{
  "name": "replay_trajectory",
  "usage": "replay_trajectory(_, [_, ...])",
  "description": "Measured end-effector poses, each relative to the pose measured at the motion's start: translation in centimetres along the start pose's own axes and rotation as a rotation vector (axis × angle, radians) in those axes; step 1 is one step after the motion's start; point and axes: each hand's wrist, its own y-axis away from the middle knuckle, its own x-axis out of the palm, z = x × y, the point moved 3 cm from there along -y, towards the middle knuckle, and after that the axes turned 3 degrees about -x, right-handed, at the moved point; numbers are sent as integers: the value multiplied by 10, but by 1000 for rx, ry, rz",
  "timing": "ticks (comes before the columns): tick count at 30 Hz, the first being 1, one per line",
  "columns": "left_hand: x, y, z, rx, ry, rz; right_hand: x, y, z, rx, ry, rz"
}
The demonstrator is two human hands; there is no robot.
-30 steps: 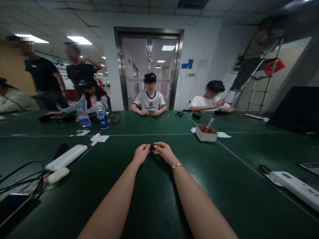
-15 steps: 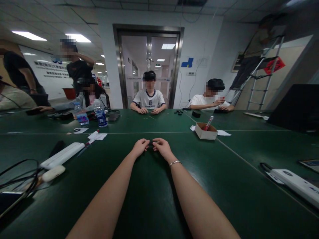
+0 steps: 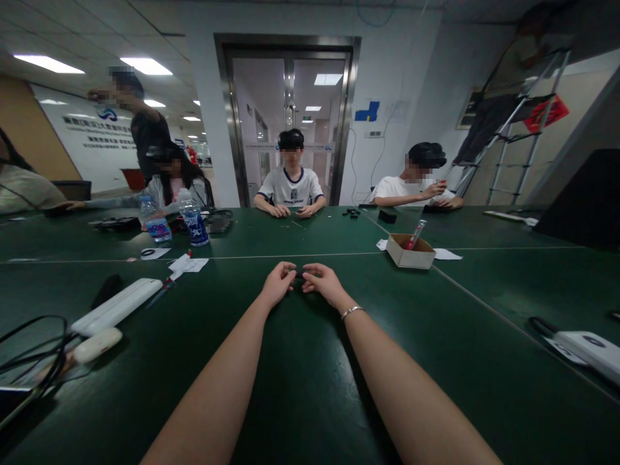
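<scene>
My left hand (image 3: 278, 282) and my right hand (image 3: 323, 282) rest side by side on the dark green table (image 3: 300, 387), arms stretched forward. Both hands have their fingers curled and pinch a small black object (image 3: 299, 275) between them; it is too small to name. A thin bracelet (image 3: 352, 312) circles my right wrist.
A small cardboard box (image 3: 411, 251) with a red-tipped tube stands to the right. On the left lie a white power strip (image 3: 117, 306), black cables (image 3: 33, 361), paper slips and two water bottles (image 3: 194, 221). Another white strip (image 3: 588, 349) lies far right. Several people sit across; a ladder (image 3: 513, 129) stands behind.
My hands stay together on the small black object. The view has tilted a little upward and shifted; a standing person on the left has left the picture.
</scene>
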Motion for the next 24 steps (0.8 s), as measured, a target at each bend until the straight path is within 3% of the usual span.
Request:
replay_trajectory(12, [-5, 4, -6, -20, 85, 25, -11, -3, 3, -187, 363, -93])
replay_trajectory(19, [-6, 0, -2, -99, 165, 24, -9, -3, 1, -164, 363, -62])
replay_trajectory(24, [0, 1, -3, -116, -31, 45, -9, -4, 1, -150, 329, -45])
